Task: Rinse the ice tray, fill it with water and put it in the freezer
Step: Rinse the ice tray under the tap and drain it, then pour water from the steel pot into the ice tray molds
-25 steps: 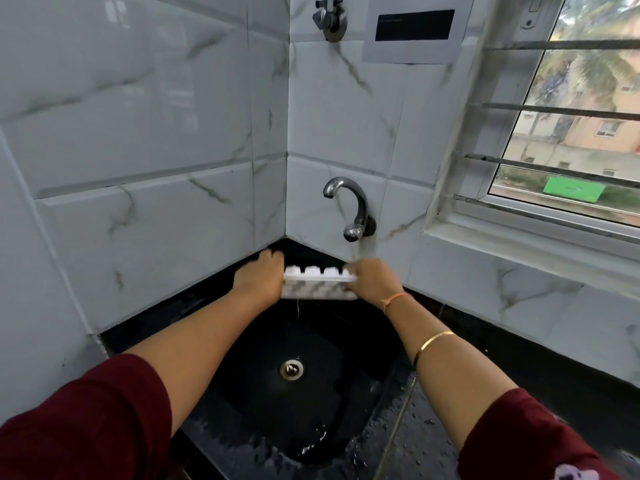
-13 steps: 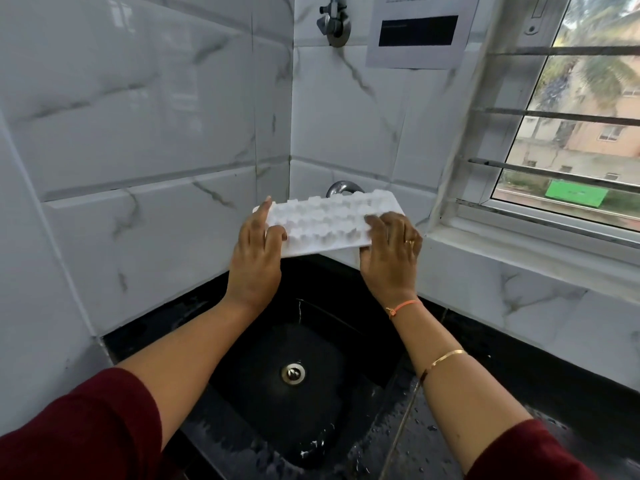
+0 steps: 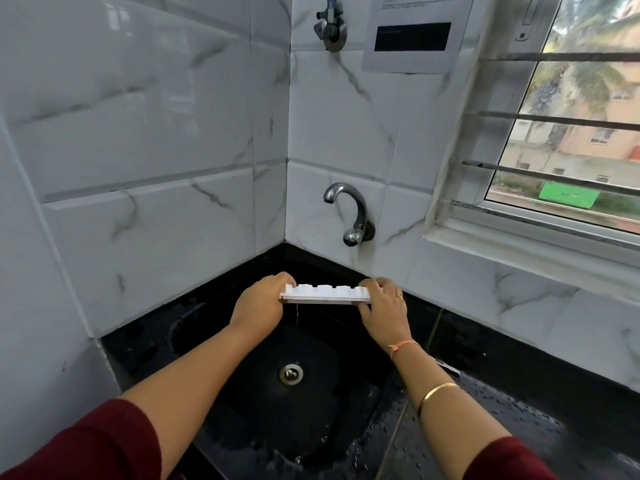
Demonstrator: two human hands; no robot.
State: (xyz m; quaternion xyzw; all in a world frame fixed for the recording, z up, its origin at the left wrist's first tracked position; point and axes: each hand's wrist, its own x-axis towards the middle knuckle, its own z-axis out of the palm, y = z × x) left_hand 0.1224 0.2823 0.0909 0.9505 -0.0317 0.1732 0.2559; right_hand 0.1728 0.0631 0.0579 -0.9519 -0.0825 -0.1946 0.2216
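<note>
A white plastic ice tray [image 3: 325, 294] is held upside down and level over the far part of the black sink [image 3: 242, 403], its cup bottoms pointing up. My left hand [image 3: 260, 304] grips its left end and my right hand [image 3: 382, 308] grips its right end. A thin thread of water drips from the tray's near edge into the sink. The chrome tap [image 3: 349, 213] juts from the tiled wall above and behind the tray; no water stream shows at its spout.
The sink's drain [image 3: 291, 373] lies below the tray. Wet black counter [image 3: 519, 427] runs to the right under a barred window [image 3: 568, 133]. White marble tile walls close in left and behind. A second valve [image 3: 330, 27] and a paper notice [image 3: 412, 34] hang high up.
Half a second ago the tray was raised and tilted in front of the tap, underside facing me. Both hands have brought it back down, level and inverted, low over the sink.
</note>
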